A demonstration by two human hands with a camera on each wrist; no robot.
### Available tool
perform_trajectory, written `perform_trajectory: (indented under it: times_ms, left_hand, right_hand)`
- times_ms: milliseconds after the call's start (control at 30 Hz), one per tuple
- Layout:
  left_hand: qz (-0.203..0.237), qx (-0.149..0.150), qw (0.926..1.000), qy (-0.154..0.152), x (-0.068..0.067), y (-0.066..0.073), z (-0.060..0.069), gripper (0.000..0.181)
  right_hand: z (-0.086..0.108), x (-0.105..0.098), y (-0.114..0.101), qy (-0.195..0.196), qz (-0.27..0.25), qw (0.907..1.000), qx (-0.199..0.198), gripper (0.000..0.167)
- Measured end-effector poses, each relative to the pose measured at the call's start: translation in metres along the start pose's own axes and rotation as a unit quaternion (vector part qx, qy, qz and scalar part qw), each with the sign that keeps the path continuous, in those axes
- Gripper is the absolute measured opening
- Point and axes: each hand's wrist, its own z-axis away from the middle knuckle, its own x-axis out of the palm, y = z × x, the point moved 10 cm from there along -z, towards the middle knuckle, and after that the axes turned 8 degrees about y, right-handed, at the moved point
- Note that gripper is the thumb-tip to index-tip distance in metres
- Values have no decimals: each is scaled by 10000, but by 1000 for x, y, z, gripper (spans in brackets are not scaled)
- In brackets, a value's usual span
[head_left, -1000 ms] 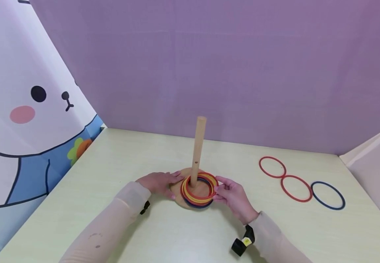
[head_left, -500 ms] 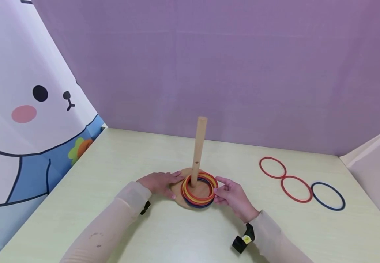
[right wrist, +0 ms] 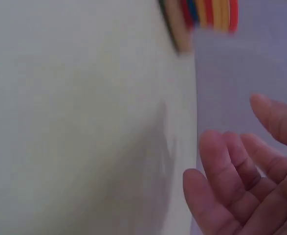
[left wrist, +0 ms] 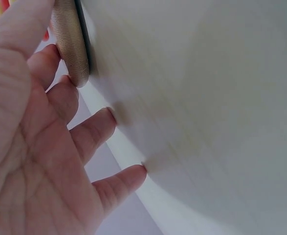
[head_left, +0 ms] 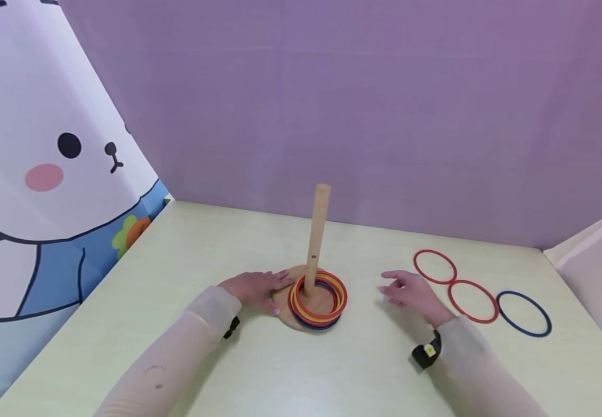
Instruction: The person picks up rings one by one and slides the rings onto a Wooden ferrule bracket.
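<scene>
A round wooden base bears an upright wooden peg. Round the peg's foot lies a pile of red, yellow and blue rings, resting off-centre towards the right. My left hand rests against the base's left side, its fingers spread. In the left wrist view, some fingertips meet the edge of the base while the outer fingers reach to the tabletop. Between the pile and the loose rings, my right hand is above the table, holding nothing. Its fingers are loosely bent in the right wrist view.
Two red rings and one blue ring lie in a touching row on the pale table, to the right. A purple cloth hangs behind it. On the left is a cartoon-printed cloth.
My right hand has let go of the ring pile's right edge and moved right, towards the loose rings. The left hand has stayed at the base.
</scene>
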Motion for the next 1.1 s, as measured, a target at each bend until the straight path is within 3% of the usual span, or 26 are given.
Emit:
perform_trajectory:
  times_ms: [100, 233, 533, 700, 933, 1100]
  left_hand:
    - [-5, 35, 10000, -3, 0, 1, -1, 76]
    - [19, 26, 10000, -34, 2, 1, -2, 77]
    - [62, -117, 9999, -38, 3, -2, 1, 77]
    - [28, -97, 9999, -8, 1, -2, 0, 77]
    - [70, -118, 9999, -19, 1, -3, 0, 78]
    - [49, -46, 10000, -23, 3, -2, 0, 77]
  right_hand:
    - [-7, -30, 9, 249, 842, 9957, -290, 46]
    - [-11, -55, 24, 314, 1484, 9882, -226, 47]
    - [-20, -71, 55, 42, 2457, 9692, 153, 49]
    - [-18, -67, 70, -261, 2157, 9734, 726, 48]
    - [-6, -64, 74, -253, 1540, 9816, 1100, 29]
    - [7, -59, 75, -394, 1443, 9803, 1290, 17]
